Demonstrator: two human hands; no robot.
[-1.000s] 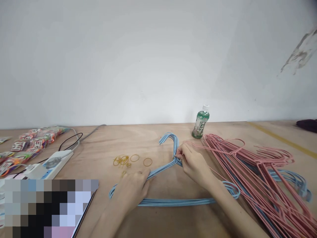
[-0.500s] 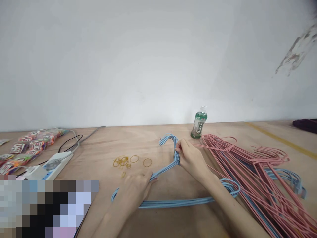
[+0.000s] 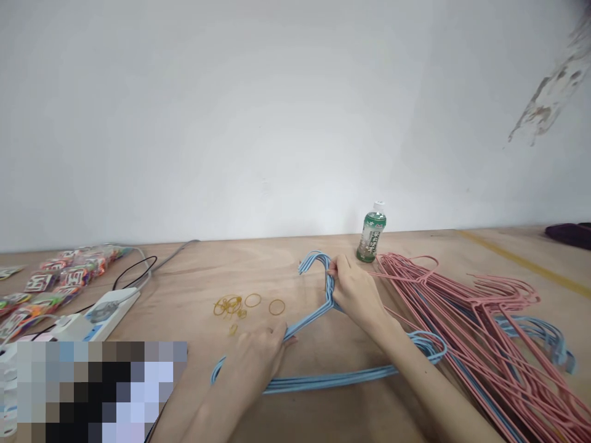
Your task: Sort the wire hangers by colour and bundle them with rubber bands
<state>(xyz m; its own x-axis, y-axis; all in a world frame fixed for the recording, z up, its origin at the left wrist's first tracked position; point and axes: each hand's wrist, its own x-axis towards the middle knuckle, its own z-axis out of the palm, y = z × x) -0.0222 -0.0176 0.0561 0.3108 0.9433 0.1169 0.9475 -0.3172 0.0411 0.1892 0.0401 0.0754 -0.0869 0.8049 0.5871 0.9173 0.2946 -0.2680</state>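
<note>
A bundle of several blue hangers lies on the wooden table, hooks at the top and curving left. My left hand is closed around the left sloping arm of the bundle. Higher up, my right hand pinches the necks just below the hooks. My right forearm crosses over the right end of the bundle and hides part of it. Thin yellow rubber bands lie beyond my left hand, two of them spread as separate rings.
Pink hangers lie piled at the right, with blue ones among them. A green-labelled bottle stands near the wall. At the left are a power strip, cables, colourful packets and a pixelated area.
The view has shifted slightly, so the table things appear a little lower. My right hand has moved slightly up the hanger necks; both hands keep their hold.
</note>
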